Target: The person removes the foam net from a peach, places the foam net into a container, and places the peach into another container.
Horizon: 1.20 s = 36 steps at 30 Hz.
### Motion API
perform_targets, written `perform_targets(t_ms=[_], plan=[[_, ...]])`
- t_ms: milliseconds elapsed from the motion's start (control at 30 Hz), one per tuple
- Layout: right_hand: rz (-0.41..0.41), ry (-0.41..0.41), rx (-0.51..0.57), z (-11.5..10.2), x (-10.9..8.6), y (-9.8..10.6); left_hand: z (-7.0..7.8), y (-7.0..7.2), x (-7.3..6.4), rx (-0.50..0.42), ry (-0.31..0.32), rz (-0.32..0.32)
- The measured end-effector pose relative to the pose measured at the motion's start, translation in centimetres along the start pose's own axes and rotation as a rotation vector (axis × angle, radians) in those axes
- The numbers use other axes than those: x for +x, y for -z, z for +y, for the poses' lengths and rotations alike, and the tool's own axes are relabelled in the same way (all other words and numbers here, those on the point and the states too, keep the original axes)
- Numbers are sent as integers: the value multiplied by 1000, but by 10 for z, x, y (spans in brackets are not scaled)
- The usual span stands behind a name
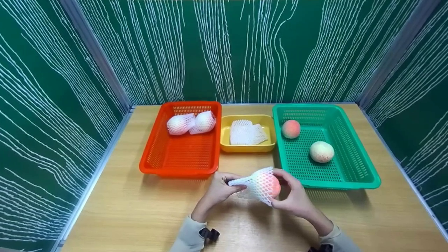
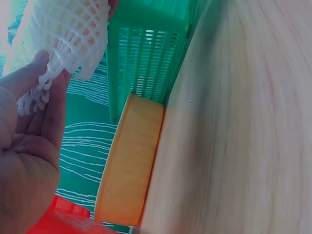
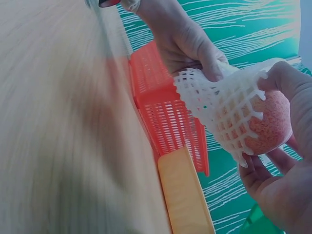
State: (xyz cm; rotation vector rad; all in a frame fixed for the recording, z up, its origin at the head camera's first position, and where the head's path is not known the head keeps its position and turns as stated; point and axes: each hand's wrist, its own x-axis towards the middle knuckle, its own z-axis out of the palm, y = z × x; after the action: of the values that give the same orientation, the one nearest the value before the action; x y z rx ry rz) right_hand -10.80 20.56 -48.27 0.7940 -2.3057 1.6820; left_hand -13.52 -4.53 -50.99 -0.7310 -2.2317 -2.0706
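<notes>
A pink peach [image 3: 274,122] sits partly inside a white foam net sleeve [image 1: 259,182], held up over the table's near middle. My left hand [image 1: 221,189] pinches the gathered narrow end of the sleeve between thumb and fingers. On the other side, my right hand [image 1: 294,194] grips the peach and the sleeve's wide rim, thumb below and fingers above. In the right wrist view the peach's rounded end shows bare past the mesh edge. The left wrist view has the net [image 2: 66,34] stretched over the fruit, its frilled end bunched at the thumb.
A red basket [image 1: 178,171] at left holds two net-wrapped fruits [image 1: 191,123]. In the yellow tray [image 1: 246,148] between the baskets lie flat foam nets [image 1: 245,132]. The green basket [image 1: 344,184] at right contains a pink peach [image 1: 291,129] and a paler one [image 1: 322,152]. Green panels enclose the table.
</notes>
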Motion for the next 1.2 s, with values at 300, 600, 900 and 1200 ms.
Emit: perform_targets(t_ms=[300, 600, 900, 1200], plan=[[-26, 39, 44, -4, -6, 12, -24, 3, 0, 91, 20, 17], [43, 155, 72, -10, -8, 22, 1, 2, -2, 114, -29, 30], [26, 57, 0, -8, -5, 39, 6, 3, -3, 151, -5, 46], [49, 86, -82, 4, 0, 54, 7, 4, -2, 135, 8, 26]])
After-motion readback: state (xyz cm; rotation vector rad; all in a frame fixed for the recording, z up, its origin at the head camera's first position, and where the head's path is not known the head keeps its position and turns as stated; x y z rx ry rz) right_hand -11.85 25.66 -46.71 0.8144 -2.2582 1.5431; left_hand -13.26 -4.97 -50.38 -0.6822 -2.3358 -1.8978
